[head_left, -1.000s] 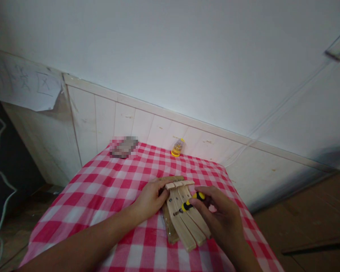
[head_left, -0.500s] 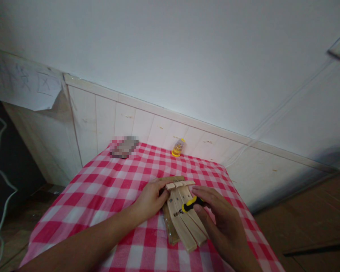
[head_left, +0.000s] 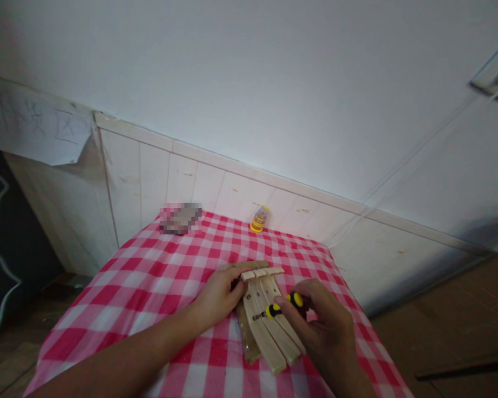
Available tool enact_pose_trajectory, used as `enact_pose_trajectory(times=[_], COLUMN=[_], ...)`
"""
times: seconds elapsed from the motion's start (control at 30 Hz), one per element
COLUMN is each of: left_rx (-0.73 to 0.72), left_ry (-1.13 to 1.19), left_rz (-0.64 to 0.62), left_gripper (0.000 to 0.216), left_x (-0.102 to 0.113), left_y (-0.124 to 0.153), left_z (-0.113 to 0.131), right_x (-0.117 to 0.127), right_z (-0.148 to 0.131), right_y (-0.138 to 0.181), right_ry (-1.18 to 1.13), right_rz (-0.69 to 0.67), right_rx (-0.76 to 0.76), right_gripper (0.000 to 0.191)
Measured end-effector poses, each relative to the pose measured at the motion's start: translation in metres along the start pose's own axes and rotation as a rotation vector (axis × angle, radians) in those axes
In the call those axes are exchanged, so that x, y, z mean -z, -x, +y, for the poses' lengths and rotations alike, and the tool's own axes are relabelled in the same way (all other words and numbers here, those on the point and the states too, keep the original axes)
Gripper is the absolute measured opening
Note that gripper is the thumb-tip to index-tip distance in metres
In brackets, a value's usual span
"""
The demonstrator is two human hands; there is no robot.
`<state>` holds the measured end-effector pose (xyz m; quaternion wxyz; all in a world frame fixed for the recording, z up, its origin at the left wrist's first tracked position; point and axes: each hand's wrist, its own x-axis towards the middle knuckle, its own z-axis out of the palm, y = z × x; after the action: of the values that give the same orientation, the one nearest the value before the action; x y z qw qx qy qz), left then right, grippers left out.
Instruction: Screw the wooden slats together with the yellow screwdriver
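Note:
A small fan of pale wooden slats [head_left: 264, 326] lies on the red-and-white checked tablecloth [head_left: 161, 282]. My left hand [head_left: 219, 292] presses on the slats' left upper side, fingers curled along their top edge. My right hand [head_left: 319, 326] is closed on a short yellow-and-black screwdriver [head_left: 279, 307]. Its metal tip rests on a slat near the middle of the fan. Part of the screwdriver's handle is hidden under my fingers.
A small yellow-capped clear container [head_left: 259, 218] stands at the table's far edge by the white panelled wall [head_left: 199, 182]. A blurred grey object [head_left: 180, 218] lies at the far left corner. The table's right edge [head_left: 348, 287] drops off close to my right hand.
My right hand has turned and shifted slightly on the screwdriver, its tip staying on the slat. My left hand stays put. The view has tilted a little.

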<state>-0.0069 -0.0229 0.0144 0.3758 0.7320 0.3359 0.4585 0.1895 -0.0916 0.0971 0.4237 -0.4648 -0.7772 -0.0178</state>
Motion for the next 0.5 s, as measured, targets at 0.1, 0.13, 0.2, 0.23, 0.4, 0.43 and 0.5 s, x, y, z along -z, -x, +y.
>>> enact_pose_trajectory(times=[0.1,0.13,0.2,0.23,0.4,0.43,0.5], left_rx=[-0.005,-0.007,-0.008,-0.008,-0.010,-0.009,-0.005], left_ry=[0.005,0.007,0.010,0.011,0.018,0.021,0.029], left_rz=[-0.004,-0.004,-0.002,0.000,-0.009,-0.009,-0.010], left_gripper=[0.055,0.055,0.055,0.056,0.056,0.056,0.056], left_x=[0.001,0.001,0.001,0.002,0.002,0.001,0.001], left_y=[0.000,0.000,0.000,0.000,0.000,0.000,0.000], left_z=[0.002,0.002,0.002,0.002,0.001,0.001,0.000], right_x=[-0.003,-0.003,-0.002,0.001,0.017,0.019,0.019], right_z=[0.000,0.000,-0.001,-0.002,-0.005,-0.006,-0.006], right_y=[0.001,0.001,0.002,0.001,0.001,0.002,0.003], right_ry=[-0.138,-0.178,-0.245,-0.271,-0.281,-0.263,-0.234], right_rz=[0.014,0.003,-0.038,-0.068,-0.222,-0.243,-0.247], right_rx=[-0.031,-0.053,-0.080,-0.086,-0.099,-0.099,-0.099], right_gripper=[0.010,0.012,0.010,0.009,0.028,0.029,0.027])
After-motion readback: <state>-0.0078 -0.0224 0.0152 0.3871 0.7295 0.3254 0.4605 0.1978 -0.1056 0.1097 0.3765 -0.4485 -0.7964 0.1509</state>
